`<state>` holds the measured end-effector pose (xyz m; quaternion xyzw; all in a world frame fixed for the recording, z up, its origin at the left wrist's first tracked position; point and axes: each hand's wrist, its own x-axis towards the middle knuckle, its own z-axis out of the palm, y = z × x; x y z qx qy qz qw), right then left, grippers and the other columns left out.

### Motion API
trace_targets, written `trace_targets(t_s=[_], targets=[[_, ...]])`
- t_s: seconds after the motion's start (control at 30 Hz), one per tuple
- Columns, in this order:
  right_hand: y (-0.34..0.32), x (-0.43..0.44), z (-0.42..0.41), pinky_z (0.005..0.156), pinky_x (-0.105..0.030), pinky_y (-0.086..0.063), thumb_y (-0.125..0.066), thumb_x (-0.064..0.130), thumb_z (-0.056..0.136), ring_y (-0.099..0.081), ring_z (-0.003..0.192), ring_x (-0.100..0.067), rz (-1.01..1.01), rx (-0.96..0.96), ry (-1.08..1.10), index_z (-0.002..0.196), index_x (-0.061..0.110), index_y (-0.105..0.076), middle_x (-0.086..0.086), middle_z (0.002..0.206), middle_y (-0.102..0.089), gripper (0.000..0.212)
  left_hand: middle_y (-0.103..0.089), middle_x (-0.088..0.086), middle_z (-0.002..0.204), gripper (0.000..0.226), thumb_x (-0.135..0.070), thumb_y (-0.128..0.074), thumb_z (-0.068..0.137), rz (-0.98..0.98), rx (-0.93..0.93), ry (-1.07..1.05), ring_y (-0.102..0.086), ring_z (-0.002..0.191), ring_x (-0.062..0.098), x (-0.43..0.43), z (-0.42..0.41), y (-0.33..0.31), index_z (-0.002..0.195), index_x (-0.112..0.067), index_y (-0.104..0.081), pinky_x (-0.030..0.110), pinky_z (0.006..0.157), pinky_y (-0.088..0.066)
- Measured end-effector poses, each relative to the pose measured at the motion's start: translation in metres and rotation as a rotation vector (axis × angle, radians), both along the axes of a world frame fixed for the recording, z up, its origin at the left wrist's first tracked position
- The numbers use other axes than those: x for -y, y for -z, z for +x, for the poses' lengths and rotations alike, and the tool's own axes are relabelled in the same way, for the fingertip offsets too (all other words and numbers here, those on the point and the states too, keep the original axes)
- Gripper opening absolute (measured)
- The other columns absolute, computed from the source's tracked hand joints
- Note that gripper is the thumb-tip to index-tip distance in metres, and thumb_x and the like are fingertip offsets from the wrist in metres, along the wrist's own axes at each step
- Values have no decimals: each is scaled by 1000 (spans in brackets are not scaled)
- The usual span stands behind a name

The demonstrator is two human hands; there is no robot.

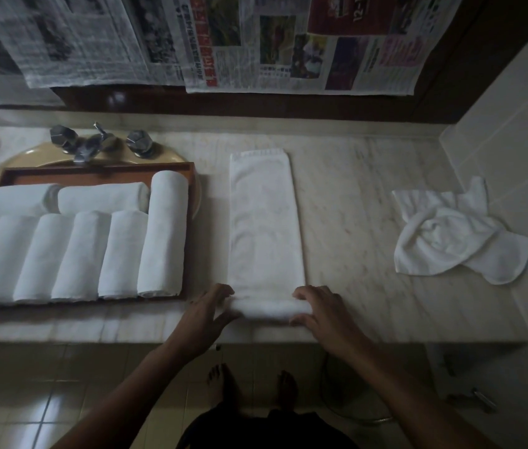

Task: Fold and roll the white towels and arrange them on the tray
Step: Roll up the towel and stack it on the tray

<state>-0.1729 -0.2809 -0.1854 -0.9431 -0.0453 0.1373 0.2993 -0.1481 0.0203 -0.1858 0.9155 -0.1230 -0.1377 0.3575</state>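
A white towel (264,218) lies folded into a long strip on the marble counter, its near end turned into a small roll (270,307). My left hand (206,314) grips the roll's left end and my right hand (321,311) grips its right end. To the left, a brown wooden tray (100,171) holds several rolled white towels (163,234), some lying crosswise at the back. A crumpled white towel (450,234) sits on the counter at the right.
A beige sink with a chrome tap (91,144) lies behind the tray. Newspaper sheets (288,43) hang on the wall above. The counter's front edge (126,332) runs just below my hands. A white tiled wall rises at the right. My bare feet show on the floor.
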Motion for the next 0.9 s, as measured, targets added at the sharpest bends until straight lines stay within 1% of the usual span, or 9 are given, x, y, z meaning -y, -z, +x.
trace_targets(t_s=[0.1, 0.23, 0.37, 0.47, 0.53, 0.67, 0.73, 0.8, 0.9], targets=[[1, -2, 1, 96, -36, -45, -64, 48, 93, -51, 110, -14, -3, 37, 6, 116, 35, -59, 11, 117, -56, 27, -61, -11, 101, 48, -67, -57, 86, -47, -46, -56, -58, 95, 3, 3, 2, -6, 114, -28, -61, 20, 74, -42], [6, -16, -5, 94, -41, -48, -63, 35, 92, -54, 114, -18, -69, 292, 44, 115, 24, -68, 6, 122, -61, 26, -64, -6, 100, 22, -38, -71, 94, -72, -118, -133, -60, 92, 3, 10, 7, -10, 109, -23, -64, 22, 70, -43], [11, -46, -22, 107, -45, -42, -69, 13, 89, -55, 127, -29, -167, 503, -5, 130, 17, -66, -6, 138, -61, 41, -65, -5, 95, 20, -35, -71, 94, -48, -165, -200, -59, 84, 0, 18, 14, -14, 106, -20, -65, 18, 64, -39], [19, -64, -40, 122, -56, -23, -50, 15, 98, -31, 151, -34, -247, 406, -65, 154, 18, -44, -10, 162, -38, 57, -64, -3, 90, 19, -34, -70, 95, -27, -166, -247, -58, 78, 4, 24, 16, -16, 102, -18, -64, 17, 62, -39], [23, -66, -41, 124, -59, -15, -38, 14, 96, -14, 157, -34, -294, 351, -83, 161, 19, -30, -10, 169, -23, 66, -62, -3, 99, 21, -38, -62, 98, 3, -91, -293, -59, 85, 15, 29, 9, -16, 106, -19, -60, 27, 71, -47], [26, -61, -22, 122, -62, -15, -39, 14, 95, -13, 157, -39, -346, 342, -141, 163, 15, -22, -14, 170, -19, 71, -55, 5, 136, 44, -21, -59, 91, 234, 280, -127, -52, 122, 24, 49, -18, -6, 134, -17, -53, 45, 99, -47], [24, -59, -12, 123, -62, -15, -53, 20, 95, -10, 157, -38, -361, 302, -153, 164, 16, -18, -14, 170, -16, 77, -44, 11, 157, 70, -12, -64, 83, 321, 305, -17, -37, 147, 32, 58, -25, 4, 150, -12, -43, 53, 117, -35], [19, -59, -1, 124, -61, -15, -61, 29, 93, -11, 157, -36, -392, 257, -167, 164, 16, -17, -13, 171, -16, 85, -23, 12, 168, 89, -12, -63, 80, 425, 311, 68, -14, 157, 32, 57, -21, 14, 161, -11, -26, 58, 123, -20], [14, -57, 17, 126, -57, -14, -58, 29, 91, -18, 156, -35, -415, 223, -176, 164, 15, -17, -12, 170, -20, 85, -4, 8, 172, 90, -15, -57, 89, 488, 267, 149, 2, 159, 29, 52, -1, 19, 165, -13, -8, 58, 125, -14]])
